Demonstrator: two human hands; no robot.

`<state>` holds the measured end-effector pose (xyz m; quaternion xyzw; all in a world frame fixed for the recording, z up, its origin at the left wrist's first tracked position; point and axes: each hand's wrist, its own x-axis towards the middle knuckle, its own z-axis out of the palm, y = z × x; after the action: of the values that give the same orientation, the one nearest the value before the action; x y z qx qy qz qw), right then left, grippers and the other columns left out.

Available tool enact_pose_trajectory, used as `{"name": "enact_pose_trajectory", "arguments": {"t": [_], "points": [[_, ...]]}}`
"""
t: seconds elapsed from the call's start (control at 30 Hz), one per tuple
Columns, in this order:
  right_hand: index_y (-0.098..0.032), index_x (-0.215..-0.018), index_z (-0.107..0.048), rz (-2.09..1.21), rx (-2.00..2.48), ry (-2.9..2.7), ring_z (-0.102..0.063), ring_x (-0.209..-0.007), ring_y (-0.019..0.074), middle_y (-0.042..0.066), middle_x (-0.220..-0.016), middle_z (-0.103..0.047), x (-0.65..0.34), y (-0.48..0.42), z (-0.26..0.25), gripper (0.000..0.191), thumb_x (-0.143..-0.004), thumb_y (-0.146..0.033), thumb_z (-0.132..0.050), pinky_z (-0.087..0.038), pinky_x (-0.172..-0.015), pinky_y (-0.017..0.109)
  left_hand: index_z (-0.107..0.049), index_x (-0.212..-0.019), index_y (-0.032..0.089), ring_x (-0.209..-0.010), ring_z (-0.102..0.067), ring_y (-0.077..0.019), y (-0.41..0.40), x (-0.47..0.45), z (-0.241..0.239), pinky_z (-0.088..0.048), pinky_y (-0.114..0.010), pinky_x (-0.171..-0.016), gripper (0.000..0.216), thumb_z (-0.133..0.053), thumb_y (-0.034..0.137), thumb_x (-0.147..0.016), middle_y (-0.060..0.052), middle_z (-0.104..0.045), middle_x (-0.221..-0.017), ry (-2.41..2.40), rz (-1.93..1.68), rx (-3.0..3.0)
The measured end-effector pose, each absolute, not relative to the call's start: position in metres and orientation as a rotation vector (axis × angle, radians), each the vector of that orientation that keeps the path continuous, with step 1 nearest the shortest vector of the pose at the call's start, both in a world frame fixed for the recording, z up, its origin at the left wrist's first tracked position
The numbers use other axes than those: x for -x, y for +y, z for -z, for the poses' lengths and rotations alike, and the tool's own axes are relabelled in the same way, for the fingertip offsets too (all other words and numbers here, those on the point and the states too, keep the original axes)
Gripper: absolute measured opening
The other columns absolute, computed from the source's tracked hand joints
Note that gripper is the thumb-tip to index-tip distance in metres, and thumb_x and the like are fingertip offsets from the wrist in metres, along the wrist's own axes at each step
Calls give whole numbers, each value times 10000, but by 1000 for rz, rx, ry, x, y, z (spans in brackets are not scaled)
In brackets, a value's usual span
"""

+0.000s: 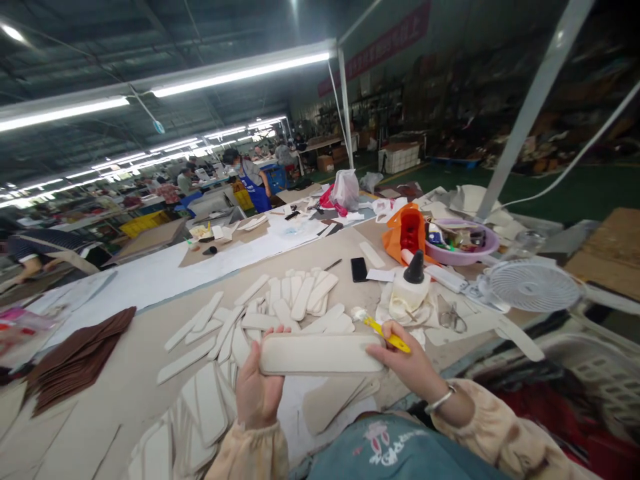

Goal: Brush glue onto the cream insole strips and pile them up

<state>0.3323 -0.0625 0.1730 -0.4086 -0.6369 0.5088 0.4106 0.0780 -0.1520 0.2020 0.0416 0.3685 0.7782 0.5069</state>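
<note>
My left hand grips the left end of a long cream padded strip, held flat above the table edge. My right hand steadies the strip's right end while its fingers pinch a yellow-handled brush, whose white bristles point up and left. Several more cream strips lie fanned out on the tan table just beyond my hands. A white glue bottle with a black cone tip stands on cloth to the right of the brush.
A stack of brown pieces lies at the left. A black phone, scissors, a white fan, a purple basin and an orange bag crowd the right side. A person in a blue apron works far back.
</note>
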Motion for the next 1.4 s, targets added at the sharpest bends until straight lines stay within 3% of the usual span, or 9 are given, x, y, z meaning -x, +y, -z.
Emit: {"name": "enact_pose_trajectory", "arguments": {"t": [0.1,0.3,1.03,1.4], "points": [[-225,-713,-351,-1211,1061,-1655,-353,-521,96,-79,-576,-340,-333,-63,-170,301,-717,-376,-611,-305,-482,207,-573,-1073,131,-1105,-528,-244,-155,-87,-199,-434,-404,-942,307,-416,284,-858,-134,-645,-1047,779,-1869,-22],[-227,-690,-339,-1092,1101,-1722,-347,-511,102,-79,-568,-320,-333,-63,-165,311,-718,-404,-593,-314,-487,212,-563,-1062,125,-1006,-593,-195,-151,-107,-192,-487,-328,-877,286,-498,66,-790,-111,-667,-996,967,-2025,1],[-227,-724,-354,-1133,1124,-1716,-349,-532,103,-73,-590,-336,-338,-60,-153,283,-731,-380,-592,-311,-493,208,-598,-898,132,-782,-644,-133,-138,-108,-188,-535,-236,-729,208,-570,28,-720,-64,-682,-831,1146,-2038,-51],[-228,-783,-357,-1465,931,-1478,-394,-532,88,-77,-605,-364,-332,-61,-161,238,-772,-347,-563,-356,-497,206,-588,-965,156,-940,-616,-149,-134,-93,-177,-525,-233,-797,268,-557,19,-737,-50,-681,-913,1211,-2027,20]]}}
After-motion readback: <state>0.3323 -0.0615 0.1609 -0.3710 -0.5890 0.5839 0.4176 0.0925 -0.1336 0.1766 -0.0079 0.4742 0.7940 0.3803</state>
